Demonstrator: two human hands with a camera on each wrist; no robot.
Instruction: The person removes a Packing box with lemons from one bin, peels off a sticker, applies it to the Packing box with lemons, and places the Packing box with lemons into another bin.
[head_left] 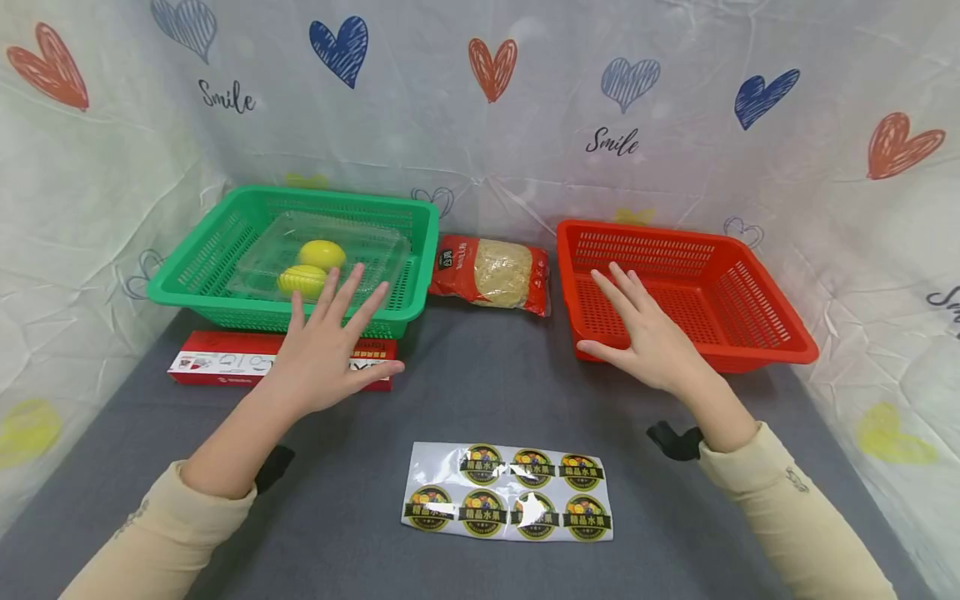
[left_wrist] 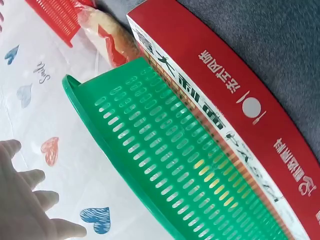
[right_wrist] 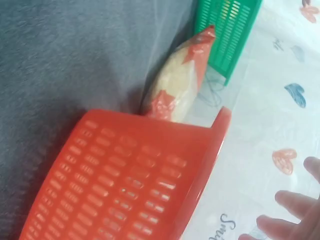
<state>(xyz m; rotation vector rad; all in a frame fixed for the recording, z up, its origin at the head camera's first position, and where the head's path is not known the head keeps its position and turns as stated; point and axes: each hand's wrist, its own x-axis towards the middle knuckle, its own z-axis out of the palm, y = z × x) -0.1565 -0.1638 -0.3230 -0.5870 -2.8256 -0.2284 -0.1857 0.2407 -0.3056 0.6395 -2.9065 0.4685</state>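
Observation:
My left hand (head_left: 322, 350) is held with fingers spread over the front of a green basket (head_left: 420, 312) and a long red pasta box (head_left: 225, 358), holding nothing. Inside that basket a clear plastic container (head_left: 375, 242) holds two yellow fruits (head_left: 322, 254) that look like lemons. My right hand (head_left: 645, 337), also spread and holding nothing, is over the left front of a red basket (head_left: 750, 312), in which nothing shows. Both wrist views catch the fingers at the edge, apart from the baskets.
A red and clear bag of pale yellow food (head_left: 498, 271) lies between the baskets. Near the front, a sheet of round fruit stickers (head_left: 510, 492) lies on the grey cloth (head_left: 480, 392), one sticker space bare. A white heart-printed sheet (head_left: 420, 100) hangs behind and at both sides.

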